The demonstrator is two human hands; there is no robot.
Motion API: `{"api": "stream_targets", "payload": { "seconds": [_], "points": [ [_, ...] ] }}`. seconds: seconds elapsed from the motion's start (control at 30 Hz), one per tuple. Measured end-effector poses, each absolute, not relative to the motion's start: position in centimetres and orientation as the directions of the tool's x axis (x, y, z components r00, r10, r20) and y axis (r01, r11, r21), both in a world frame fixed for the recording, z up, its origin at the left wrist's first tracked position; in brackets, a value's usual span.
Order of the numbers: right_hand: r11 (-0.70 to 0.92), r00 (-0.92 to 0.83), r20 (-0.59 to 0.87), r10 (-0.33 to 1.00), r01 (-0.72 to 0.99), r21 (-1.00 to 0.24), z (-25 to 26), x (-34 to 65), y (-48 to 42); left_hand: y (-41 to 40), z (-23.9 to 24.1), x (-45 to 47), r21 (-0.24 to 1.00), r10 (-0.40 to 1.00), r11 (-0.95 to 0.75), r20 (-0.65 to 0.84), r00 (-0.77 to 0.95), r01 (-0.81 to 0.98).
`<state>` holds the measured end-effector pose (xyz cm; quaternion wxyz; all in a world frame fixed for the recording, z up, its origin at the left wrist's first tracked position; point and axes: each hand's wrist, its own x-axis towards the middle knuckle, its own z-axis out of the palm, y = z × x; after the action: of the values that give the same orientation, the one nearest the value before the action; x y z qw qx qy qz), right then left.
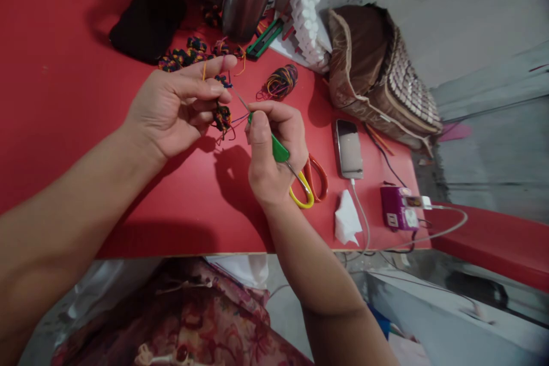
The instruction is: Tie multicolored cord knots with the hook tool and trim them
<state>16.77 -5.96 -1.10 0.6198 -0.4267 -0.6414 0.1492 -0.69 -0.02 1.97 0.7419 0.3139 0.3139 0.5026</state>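
I see the piece (222,118) in the left hand (174,97), held above the red table (180,217). It is small, knotted yarn work, lumpy and curled on itself, mostly black, with orange, yellow and dull red flecks. Its upper part, between the thumb and forefinger, looks dark blue; the lower part hangs by the curled fingers as a rounded clump, and loose dark ends stick out beneath it. An orange strand crosses the forefinger, a purplish one lies nearer its tip, and a thin blue strand runs from the piece toward the right hand (262,163).

The left hand is closed in a pinch on the work. The right is closed round the hook (280,147), which has a green handle and metal showing at both ends. Its thin tip points at the blue part; from here I can't tell whether it sits inside a loop. The two hands are near each other but apart.

Beyond them lie more clumps (182,58) in similar colours and a wound bundle of yarn (282,81).
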Motion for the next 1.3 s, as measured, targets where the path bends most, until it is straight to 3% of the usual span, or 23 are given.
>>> {"api": "stream_targets", "payload": {
  "seconds": [0.23, 0.33, 0.5, 0.83, 0.97, 1.3],
  "points": [
    [0.547, 0.090, 0.606, 0.790, 0.344, -0.764, -0.7, 17.2, -6.4, 0.5, 2.2, -1.2, 0.773, 0.928, 0.370, -0.280, 0.246, -0.515],
    [0.544, 0.086, 0.613, 0.786, 0.375, -0.751, -0.8, 17.3, -6.3, 0.7, 2.3, -1.4, 0.746, 0.904, 0.418, -0.288, 0.315, -0.518],
    [0.598, 0.092, 0.645, 0.759, 0.295, -0.746, -0.9, 17.3, -6.0, 0.9, 2.2, -1.7, 0.788, 0.908, 0.418, -0.340, 0.247, -0.452],
    [0.547, 0.203, 0.570, 0.796, 0.163, -0.821, -1.2, 16.7, -5.6, -1.0, 1.3, 0.6, 0.856, 0.953, 0.259, -0.152, 0.262, -0.447],
    [0.551, 0.218, 0.554, 0.803, 0.080, -0.831, -1.0, 16.7, -5.5, -1.5, 1.8, 1.3, 0.846, 0.962, 0.238, -0.139, 0.233, -0.477],
    [0.481, 0.219, 0.516, 0.828, 0.194, -0.855, -1.7, 16.9, -5.0, -1.2, 2.2, 0.9, 0.859, 0.965, 0.177, -0.056, 0.254, -0.481]
  ]
}}
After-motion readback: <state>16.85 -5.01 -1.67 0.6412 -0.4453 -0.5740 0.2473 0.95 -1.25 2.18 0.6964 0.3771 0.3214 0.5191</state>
